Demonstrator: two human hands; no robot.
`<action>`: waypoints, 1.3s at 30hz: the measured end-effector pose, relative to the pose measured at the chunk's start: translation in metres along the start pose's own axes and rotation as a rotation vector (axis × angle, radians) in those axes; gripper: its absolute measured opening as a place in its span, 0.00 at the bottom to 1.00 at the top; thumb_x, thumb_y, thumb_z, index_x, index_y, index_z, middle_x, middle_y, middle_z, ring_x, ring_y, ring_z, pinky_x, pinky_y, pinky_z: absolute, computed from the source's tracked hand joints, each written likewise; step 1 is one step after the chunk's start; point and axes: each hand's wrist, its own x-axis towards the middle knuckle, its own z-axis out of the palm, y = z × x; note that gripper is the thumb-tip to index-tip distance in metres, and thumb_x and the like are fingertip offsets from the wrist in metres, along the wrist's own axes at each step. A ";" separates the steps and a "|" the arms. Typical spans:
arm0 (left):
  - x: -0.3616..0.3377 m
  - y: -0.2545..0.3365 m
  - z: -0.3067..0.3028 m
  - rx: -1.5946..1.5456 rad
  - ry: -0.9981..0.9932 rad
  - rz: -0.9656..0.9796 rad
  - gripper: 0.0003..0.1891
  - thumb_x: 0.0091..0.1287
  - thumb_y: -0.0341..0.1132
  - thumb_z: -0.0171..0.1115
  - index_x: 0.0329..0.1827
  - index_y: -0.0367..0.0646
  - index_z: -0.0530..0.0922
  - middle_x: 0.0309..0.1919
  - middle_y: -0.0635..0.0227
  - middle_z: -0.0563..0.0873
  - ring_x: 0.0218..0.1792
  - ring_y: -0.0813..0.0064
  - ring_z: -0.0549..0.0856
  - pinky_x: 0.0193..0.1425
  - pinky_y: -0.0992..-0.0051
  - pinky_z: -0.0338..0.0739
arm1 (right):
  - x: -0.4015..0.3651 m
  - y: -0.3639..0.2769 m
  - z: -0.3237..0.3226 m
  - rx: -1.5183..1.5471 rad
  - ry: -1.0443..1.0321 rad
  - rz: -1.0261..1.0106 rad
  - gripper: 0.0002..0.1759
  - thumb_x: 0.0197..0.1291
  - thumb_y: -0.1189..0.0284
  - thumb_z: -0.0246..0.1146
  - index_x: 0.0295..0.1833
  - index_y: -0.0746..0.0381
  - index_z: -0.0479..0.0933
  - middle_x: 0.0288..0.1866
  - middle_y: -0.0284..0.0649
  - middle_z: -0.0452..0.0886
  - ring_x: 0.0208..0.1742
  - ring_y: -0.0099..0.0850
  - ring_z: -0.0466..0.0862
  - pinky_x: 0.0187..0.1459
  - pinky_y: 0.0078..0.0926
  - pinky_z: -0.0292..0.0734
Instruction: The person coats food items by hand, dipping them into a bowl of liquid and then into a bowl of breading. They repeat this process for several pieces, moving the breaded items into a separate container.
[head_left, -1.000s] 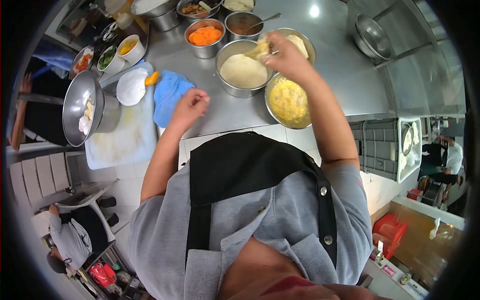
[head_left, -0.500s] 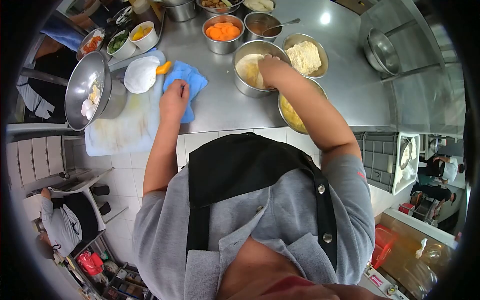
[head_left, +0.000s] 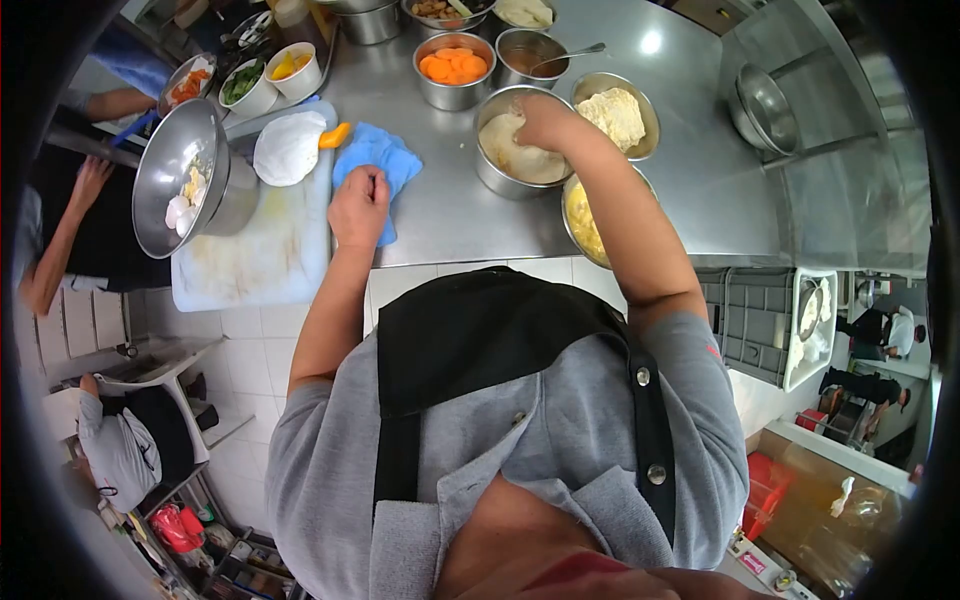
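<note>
My left hand (head_left: 360, 208) is closed above the front part of a blue cloth (head_left: 386, 158); what it holds, if anything, I cannot make out. My right hand (head_left: 545, 122) reaches into a steel bowl (head_left: 508, 183) with a pale, flour-coated piece (head_left: 522, 158) in it, and its fingertips are hidden. Right behind that bowl stands another with a crumbly pale piece (head_left: 612, 118). A bowl of yellow egg-like mixture (head_left: 585, 222) sits under my right forearm. Left of the cloth, a white round item (head_left: 288, 148) lies beside an orange handle (head_left: 335, 136).
A white cutting board (head_left: 250, 270) carries a steel bowl with eggshells (head_left: 165, 180). Sliced carrots (head_left: 455, 66) and a sauce bowl with a spoon (head_left: 560, 58) stand at the back. A co-worker's hand and arm (head_left: 80, 200) are at the far left; other people appear farther off.
My right hand has shifted slightly within the bowl, and the pale piece there now looks whiter and covers more of it. A co-worker's arms have come into view at the left.
</note>
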 end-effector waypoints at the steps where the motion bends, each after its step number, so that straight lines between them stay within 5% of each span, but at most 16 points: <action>1: 0.001 -0.001 0.001 0.001 0.006 0.007 0.04 0.59 0.37 0.62 0.32 0.49 0.77 0.21 0.70 0.77 0.24 0.64 0.78 0.27 0.64 0.72 | 0.000 -0.004 -0.007 0.002 -0.002 -0.015 0.28 0.48 0.72 0.65 0.57 0.65 0.71 0.51 0.49 0.79 0.53 0.42 0.79 0.52 0.34 0.76; 7: 0.000 -0.002 0.003 -0.004 0.005 -0.015 0.04 0.58 0.36 0.62 0.32 0.50 0.77 0.21 0.70 0.77 0.24 0.65 0.78 0.27 0.64 0.72 | -0.014 -0.029 -0.022 0.306 0.030 0.104 0.27 0.47 0.71 0.64 0.57 0.64 0.72 0.54 0.51 0.78 0.56 0.43 0.77 0.57 0.35 0.72; 10: 0.000 -0.002 0.002 -0.011 0.017 -0.002 0.04 0.58 0.36 0.63 0.32 0.50 0.77 0.21 0.70 0.77 0.24 0.65 0.78 0.26 0.64 0.72 | 0.007 -0.014 0.065 -0.165 0.185 0.085 0.23 0.51 0.69 0.61 0.55 0.63 0.73 0.51 0.51 0.79 0.53 0.43 0.79 0.53 0.37 0.74; 14: 0.000 -0.003 0.001 -0.025 0.020 0.018 0.04 0.57 0.35 0.63 0.33 0.50 0.77 0.20 0.70 0.77 0.24 0.66 0.79 0.26 0.65 0.72 | 0.010 -0.023 -0.004 0.001 -0.250 0.068 0.26 0.53 0.70 0.58 0.60 0.64 0.68 0.55 0.52 0.77 0.57 0.45 0.77 0.56 0.40 0.71; 17: 0.003 0.004 -0.004 -0.012 -0.030 0.022 0.04 0.59 0.33 0.63 0.32 0.45 0.77 0.21 0.67 0.78 0.22 0.68 0.78 0.26 0.69 0.72 | 0.012 -0.025 -0.012 0.274 -0.352 0.211 0.29 0.52 0.73 0.57 0.62 0.63 0.65 0.59 0.53 0.73 0.61 0.45 0.74 0.59 0.39 0.68; 20: 0.018 0.027 -0.005 -0.192 0.038 0.133 0.05 0.60 0.34 0.62 0.34 0.43 0.78 0.22 0.64 0.78 0.24 0.66 0.78 0.28 0.70 0.74 | 0.018 -0.012 0.048 -0.049 -0.210 0.090 0.28 0.52 0.76 0.55 0.62 0.62 0.64 0.60 0.53 0.72 0.61 0.46 0.73 0.59 0.38 0.68; 23: 0.037 0.060 0.006 -0.490 -0.081 0.083 0.09 0.62 0.35 0.61 0.40 0.41 0.77 0.28 0.60 0.79 0.27 0.64 0.80 0.35 0.71 0.76 | 0.016 -0.019 0.044 -0.014 -0.338 -0.059 0.29 0.52 0.78 0.53 0.63 0.62 0.63 0.63 0.54 0.70 0.64 0.47 0.71 0.61 0.39 0.66; 29: 0.047 0.064 0.008 0.399 -0.452 0.091 0.19 0.60 0.40 0.63 0.53 0.45 0.75 0.54 0.61 0.75 0.56 0.60 0.74 0.53 0.55 0.72 | -0.003 -0.017 0.039 0.037 -0.272 -0.018 0.32 0.54 0.78 0.51 0.68 0.60 0.60 0.64 0.51 0.69 0.65 0.47 0.70 0.64 0.39 0.64; 32: 0.020 0.042 -0.017 0.378 -0.420 0.026 0.22 0.57 0.41 0.65 0.56 0.51 0.75 0.58 0.63 0.72 0.60 0.58 0.68 0.56 0.51 0.68 | -0.006 -0.015 0.029 0.116 -0.280 0.044 0.32 0.53 0.77 0.52 0.67 0.61 0.61 0.64 0.52 0.69 0.64 0.46 0.71 0.63 0.38 0.65; 35: -0.004 0.029 -0.020 0.348 -0.284 0.015 0.24 0.55 0.36 0.65 0.57 0.54 0.74 0.56 0.64 0.73 0.58 0.57 0.70 0.59 0.53 0.67 | 0.000 -0.010 0.031 0.140 -0.246 0.109 0.31 0.53 0.76 0.53 0.66 0.60 0.62 0.63 0.52 0.70 0.63 0.46 0.71 0.62 0.39 0.65; 36: -0.007 0.005 -0.009 0.272 -0.210 0.160 0.28 0.50 0.29 0.66 0.57 0.55 0.74 0.57 0.63 0.72 0.56 0.57 0.72 0.55 0.58 0.71 | 0.002 -0.008 0.033 0.137 -0.233 0.112 0.30 0.53 0.76 0.52 0.66 0.61 0.63 0.63 0.52 0.70 0.63 0.46 0.71 0.62 0.39 0.65; 39: 0.018 0.006 -0.003 0.009 -0.232 0.115 0.30 0.48 0.25 0.65 0.58 0.54 0.74 0.54 0.62 0.75 0.53 0.55 0.74 0.56 0.63 0.72 | 0.009 0.002 0.036 0.120 -0.203 0.124 0.30 0.54 0.76 0.53 0.66 0.60 0.63 0.62 0.52 0.71 0.63 0.45 0.72 0.62 0.38 0.66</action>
